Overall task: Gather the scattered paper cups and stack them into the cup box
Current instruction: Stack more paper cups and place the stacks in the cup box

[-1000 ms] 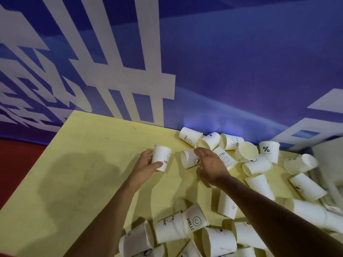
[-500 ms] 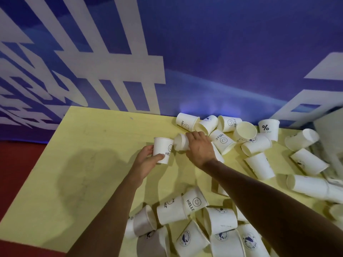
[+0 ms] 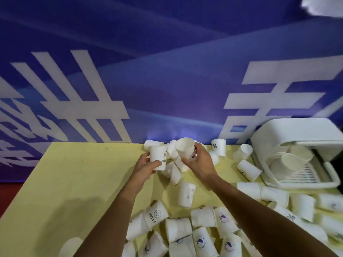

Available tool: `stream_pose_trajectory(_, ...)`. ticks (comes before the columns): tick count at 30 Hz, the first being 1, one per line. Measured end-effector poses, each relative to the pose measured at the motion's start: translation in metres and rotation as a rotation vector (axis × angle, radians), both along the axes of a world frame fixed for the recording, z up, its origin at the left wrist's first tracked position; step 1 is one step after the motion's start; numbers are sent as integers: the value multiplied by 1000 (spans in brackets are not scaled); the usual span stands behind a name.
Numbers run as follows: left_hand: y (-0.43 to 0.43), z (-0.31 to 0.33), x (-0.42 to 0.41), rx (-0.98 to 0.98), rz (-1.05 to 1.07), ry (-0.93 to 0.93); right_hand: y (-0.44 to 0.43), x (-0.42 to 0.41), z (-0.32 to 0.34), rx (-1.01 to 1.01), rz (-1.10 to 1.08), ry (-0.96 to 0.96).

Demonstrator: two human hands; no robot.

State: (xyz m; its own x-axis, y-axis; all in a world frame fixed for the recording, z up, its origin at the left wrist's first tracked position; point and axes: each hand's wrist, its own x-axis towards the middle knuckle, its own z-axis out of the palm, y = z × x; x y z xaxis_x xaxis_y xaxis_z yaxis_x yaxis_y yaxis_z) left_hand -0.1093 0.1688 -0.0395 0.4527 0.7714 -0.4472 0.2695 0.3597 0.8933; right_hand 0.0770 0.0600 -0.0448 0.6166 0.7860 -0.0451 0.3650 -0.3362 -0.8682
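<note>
Both hands are up over the far edge of the yellow table (image 3: pixel 55 182), each with a cup. The left hand (image 3: pixel 146 166) has its fingers wrapped round an upright cup (image 3: pixel 158 158) printed "HELLO", thumb across the front near the base, mouth up. Just beside it, the right hand (image 3: pixel 201 164) pinches a second cup (image 3: pixel 185 148) between thumb and fingers; this one is tilted, its open mouth turned up and toward the left, a small dark logo showing by the fingertips. The two cups are close together, nearly touching, though I cannot tell if they meet. Beneath and behind the hands a small heap of cups (image 3: pixel 173 169) lies on its sides against the far edge, next to the blue banner (image 3: pixel 167 71) with white characters. One cup with a "%" mark (image 3: pixel 218 147) stands upright near that edge, to the right of the hands. A lone cup (image 3: pixel 186 194) lies between the forearms, and many more are strewn along the near edge and toward the right side. At the far right corner sits the white box (image 3: pixel 297 138), lid raised, with stacked cups (image 3: pixel 291 162) lying inside it, well apart from both hands.
</note>
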Motion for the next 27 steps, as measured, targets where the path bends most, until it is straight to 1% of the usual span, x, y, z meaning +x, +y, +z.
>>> stream_pose_trajectory(3, -29, 19, 40, 28, -93, 12, -55, 43, 16, -8, -85, 40)
stream_pose_trajectory(5, -50, 29, 69, 56, -145, 26, -85, 70, 24, 22, -134, 60)
stream_pose_trajectory(9, -105, 43, 131, 98, -249, 64, -153, 123, 37, 59, -234, 47)
stream_pose_trajectory(12, -139, 39, 169, 104, -335, 85, -200, 155, 36, 88, -276, 25)
stream_pose_trajectory(18, -194, 29, 226, 147, -432, 137, -288, 209, 22, 98, -429, 42)
stream_pose_trajectory(22, -215, 19, 252, 133, -442, 159, -317, 241, 5, 60, -455, 16)
stream_pose_trajectory(27, -229, 5, 271, 154, -448, 233, -310, 277, -17, -14, -468, -10)
